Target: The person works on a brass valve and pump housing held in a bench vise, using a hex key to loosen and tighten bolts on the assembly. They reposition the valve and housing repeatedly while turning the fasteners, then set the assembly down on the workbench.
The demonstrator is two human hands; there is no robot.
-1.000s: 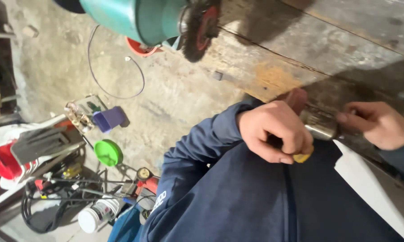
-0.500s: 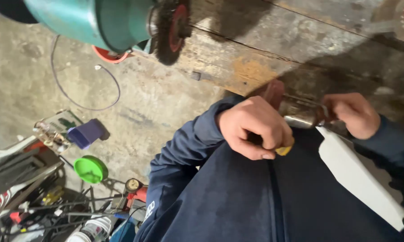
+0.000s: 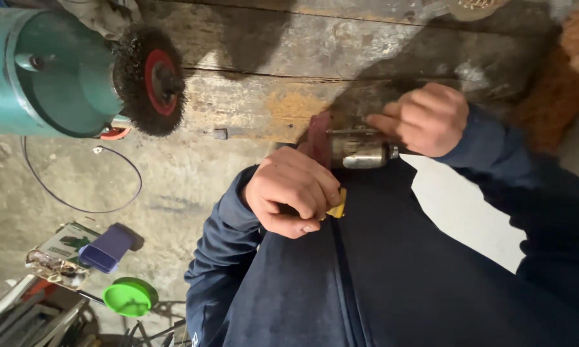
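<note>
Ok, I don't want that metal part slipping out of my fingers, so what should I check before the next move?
1. Right hand grip on the metal cylinder: fingers closed on its end, ok.
2. Left hand grip on the yellow piece: fist closed round it, ok.
3. What the yellow piece is: mostly hidden in the fist, cannot tell.
4. Wire wheel well apart from both hands: ok.
5. Wire wheel stopped: cannot tell.
6. Cylinder resting on the wooden bench: cannot tell.

I count one metal cylinder (image 3: pixel 357 149), one wire brush wheel (image 3: pixel 149 80), one green lid (image 3: pixel 130 296), one purple box (image 3: pixel 107 248).
</note>
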